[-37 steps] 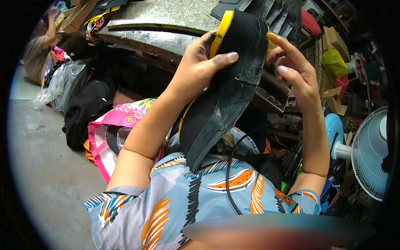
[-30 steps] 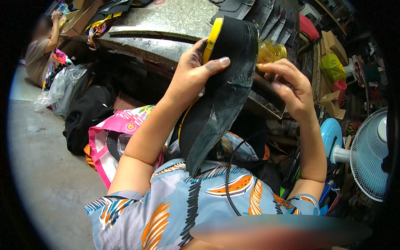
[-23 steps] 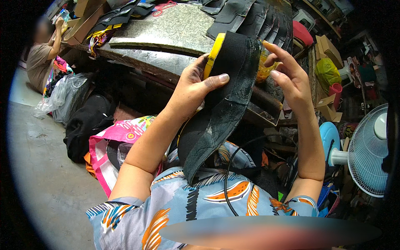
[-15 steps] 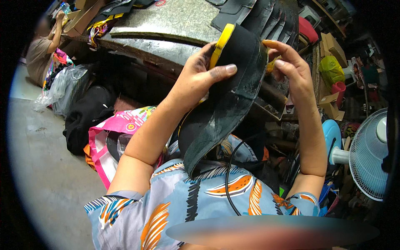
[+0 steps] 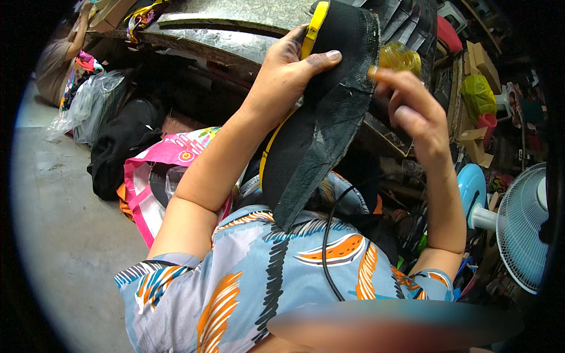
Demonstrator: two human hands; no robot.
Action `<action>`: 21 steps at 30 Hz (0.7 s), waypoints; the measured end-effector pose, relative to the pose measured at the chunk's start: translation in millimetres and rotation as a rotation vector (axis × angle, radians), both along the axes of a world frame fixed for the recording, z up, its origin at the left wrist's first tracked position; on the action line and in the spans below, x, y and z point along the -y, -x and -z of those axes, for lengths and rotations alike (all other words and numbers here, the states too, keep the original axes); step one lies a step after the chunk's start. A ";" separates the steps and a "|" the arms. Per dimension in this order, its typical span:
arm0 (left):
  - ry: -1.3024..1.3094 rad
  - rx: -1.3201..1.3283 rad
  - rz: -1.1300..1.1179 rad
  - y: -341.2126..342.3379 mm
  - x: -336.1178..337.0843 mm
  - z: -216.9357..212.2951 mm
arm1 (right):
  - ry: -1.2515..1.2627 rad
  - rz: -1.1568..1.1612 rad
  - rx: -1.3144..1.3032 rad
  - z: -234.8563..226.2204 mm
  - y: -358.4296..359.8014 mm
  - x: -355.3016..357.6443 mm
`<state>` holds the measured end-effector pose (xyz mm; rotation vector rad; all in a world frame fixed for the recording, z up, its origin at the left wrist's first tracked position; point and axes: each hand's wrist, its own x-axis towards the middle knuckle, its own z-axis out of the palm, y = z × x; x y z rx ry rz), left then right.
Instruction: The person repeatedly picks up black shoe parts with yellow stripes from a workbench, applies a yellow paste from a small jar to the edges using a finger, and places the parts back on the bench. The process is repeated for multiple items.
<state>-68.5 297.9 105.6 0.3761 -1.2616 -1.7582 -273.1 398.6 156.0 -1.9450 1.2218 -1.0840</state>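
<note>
My left hand (image 5: 288, 70) grips a long, black, flexible panel (image 5: 338, 94) with a bright yellow edge. Its thumb presses on the black face, while the other fingers go behind the yellow side. The panel hangs tilted, its lower end near my shirt, and pale residue streaks the right-hand margin. At that margin, my right hand (image 5: 412, 100) has its index fingertip touching or almost touching the edge. Its thumb stands apart from the index finger, the other fingers are bent, and I see nothing held. Behind this hand is a translucent yellow container (image 5: 400, 57).
Beyond the panel lies a worn workbench (image 5: 235, 20) with black pieces (image 5: 406, 26) stacked on it. A pink-and-white bag (image 5: 138, 197) sits left of me, a fan (image 5: 524, 226) at right. A black cable (image 5: 325, 247) crosses my front. Another person (image 5: 56, 65) is at far left.
My right hand has shifted slightly down and off the panel's upper edge, uncovering the yellow container. The panel is straighter and higher in view, still in my left hand.
</note>
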 end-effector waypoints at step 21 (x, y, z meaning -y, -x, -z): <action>-0.289 -0.051 0.033 -1.6 -15.2 -1.3 | 0.111 0.186 0.009 7.8 -8.6 17.3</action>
